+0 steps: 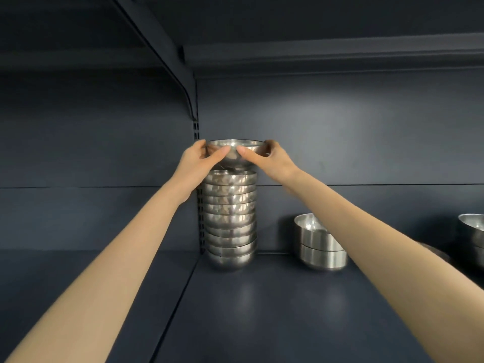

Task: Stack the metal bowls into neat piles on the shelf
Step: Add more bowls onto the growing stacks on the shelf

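Note:
A tall pile of several metal bowls (230, 221) stands at the back of the dark shelf (262, 310), against the rear wall. Just above its top hangs one more metal bowl (235, 145), upright. My left hand (199, 158) grips its left rim, thumb on the near side. My right hand (269, 158) grips its right rim the same way. The held bowl's base sits a little above the top bowl of the pile; whether they touch is unclear.
A short pile of two wider metal bowls (319, 247) stands to the right, partly behind my right forearm. Another bowl pile (474, 231) is cut off at the right edge. A slotted upright (197, 129) and a shelf bracket run behind the tall pile; an upper shelf hangs overhead.

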`<state>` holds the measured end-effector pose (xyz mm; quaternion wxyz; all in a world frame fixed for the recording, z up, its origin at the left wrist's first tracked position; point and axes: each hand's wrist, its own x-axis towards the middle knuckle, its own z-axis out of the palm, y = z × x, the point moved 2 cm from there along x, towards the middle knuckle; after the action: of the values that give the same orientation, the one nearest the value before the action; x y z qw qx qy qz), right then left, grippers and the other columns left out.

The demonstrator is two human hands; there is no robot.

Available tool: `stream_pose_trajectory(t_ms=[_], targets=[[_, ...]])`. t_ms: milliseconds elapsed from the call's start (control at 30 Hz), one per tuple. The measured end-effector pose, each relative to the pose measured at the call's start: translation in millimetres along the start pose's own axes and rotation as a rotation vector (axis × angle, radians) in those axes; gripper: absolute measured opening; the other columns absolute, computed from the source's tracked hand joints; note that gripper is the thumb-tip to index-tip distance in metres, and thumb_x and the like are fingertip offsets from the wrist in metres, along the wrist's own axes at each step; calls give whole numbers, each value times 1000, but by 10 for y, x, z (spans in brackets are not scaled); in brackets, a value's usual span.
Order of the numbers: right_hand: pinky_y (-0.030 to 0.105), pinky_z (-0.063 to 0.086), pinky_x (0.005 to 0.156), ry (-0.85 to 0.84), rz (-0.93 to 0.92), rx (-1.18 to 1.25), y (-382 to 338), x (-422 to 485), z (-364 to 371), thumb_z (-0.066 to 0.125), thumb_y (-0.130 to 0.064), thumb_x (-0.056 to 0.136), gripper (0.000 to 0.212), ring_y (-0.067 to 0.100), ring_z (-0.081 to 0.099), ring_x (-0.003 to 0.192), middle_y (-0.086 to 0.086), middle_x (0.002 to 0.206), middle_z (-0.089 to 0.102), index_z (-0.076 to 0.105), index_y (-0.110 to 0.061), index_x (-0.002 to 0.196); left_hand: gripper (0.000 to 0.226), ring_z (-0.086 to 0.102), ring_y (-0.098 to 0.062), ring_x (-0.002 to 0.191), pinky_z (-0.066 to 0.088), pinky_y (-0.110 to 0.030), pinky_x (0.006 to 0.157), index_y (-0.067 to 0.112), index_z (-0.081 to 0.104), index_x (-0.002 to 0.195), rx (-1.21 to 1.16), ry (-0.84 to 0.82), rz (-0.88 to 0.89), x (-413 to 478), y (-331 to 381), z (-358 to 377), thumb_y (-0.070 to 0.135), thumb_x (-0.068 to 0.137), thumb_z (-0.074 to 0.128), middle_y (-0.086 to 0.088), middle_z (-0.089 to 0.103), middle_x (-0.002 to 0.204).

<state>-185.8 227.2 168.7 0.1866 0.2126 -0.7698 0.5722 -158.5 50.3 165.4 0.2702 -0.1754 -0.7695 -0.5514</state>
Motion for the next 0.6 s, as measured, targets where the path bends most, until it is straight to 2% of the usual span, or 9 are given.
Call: stream_pose_trajectory(t_ms=[67,133,200,267,367,467,600], targets=[[12,40,74,-11,30,10,61,76,75,72,-47,81,74,8,52,104,-8,114,51,38,-9,136,60,50,-6,122,38,-11,92,12,43,139,-20,25,-24,71,-93,-24,37,89,65,11,54,126],[13,42,71,-21,58,21,123,116,126,72,-48,80,71,3,54,95,-10,109,52,40,-10,130,54,54,-5,117,42,-14,96,9,50,133,-21,33,-31,115,-183,-28,36,88,66,6,60,124],[12,41,67,-31,73,24,181,156,180,72,-49,80,67,0,53,91,-11,106,52,39,-14,126,54,55,-4,116,43,-14,93,9,52,131,-34,32,-50,153,-281,-34,37,87,67,3,62,125],[16,44,76,-39,83,25,246,185,221,74,-51,78,75,7,56,99,-8,114,54,40,-11,132,53,55,-2,116,41,-10,88,11,54,130,-55,33,-62,171,-362,-38,37,86,68,5,62,125],[25,46,92,-47,101,37,347,205,271,75,-52,77,82,13,55,115,-3,129,54,38,-11,138,51,55,-2,115,41,-12,88,13,56,128,-70,45,-75,175,-466,-35,37,85,69,6,63,123],[25,45,94,-60,110,54,429,211,296,74,-55,75,84,13,55,117,-3,130,54,38,-12,137,54,57,-6,115,42,-12,87,11,56,128,-62,43,-80,167,-545,-27,40,84,70,4,63,123],[32,48,101,-68,105,60,510,222,333,77,-64,65,95,13,58,115,-3,129,58,41,-13,136,50,59,-8,112,41,-13,87,9,59,121,-52,33,-101,154,-612,-8,40,84,69,1,66,119]])
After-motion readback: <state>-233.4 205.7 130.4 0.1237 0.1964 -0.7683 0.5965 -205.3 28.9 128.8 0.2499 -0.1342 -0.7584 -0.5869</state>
